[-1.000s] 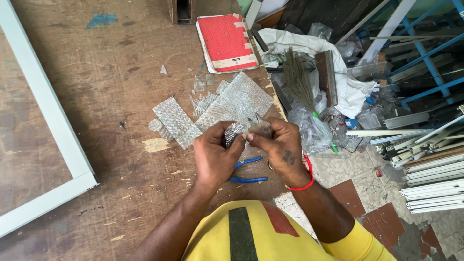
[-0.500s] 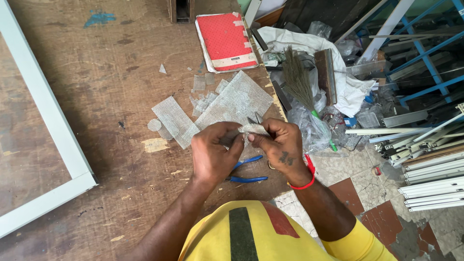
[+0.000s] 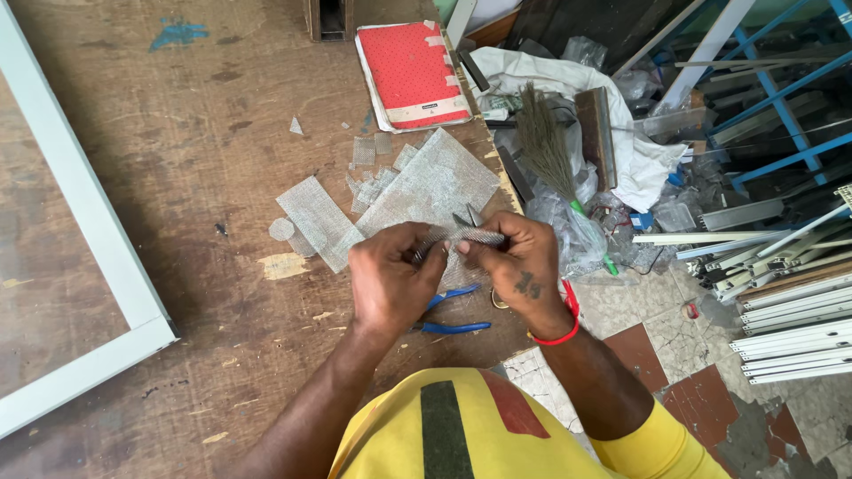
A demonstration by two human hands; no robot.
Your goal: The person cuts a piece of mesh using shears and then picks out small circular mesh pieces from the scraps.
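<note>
I am pinching a small mesh strip (image 3: 475, 236) between my left hand (image 3: 390, 282) and right hand (image 3: 515, 266), above the blue-handled pliers (image 3: 448, 312) at the worktop's (image 3: 177, 133) near edge. The frayed strip could be slipping or pricking my fingers.

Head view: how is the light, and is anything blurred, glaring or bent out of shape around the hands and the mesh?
Head view: soft, even daylight, faint shadows under the left hand and right hand; no glare. The mesh strip between the fingers is sharp enough to show its weave. The white frame bows slightly toward the edge, wide-lens distortion.
</note>
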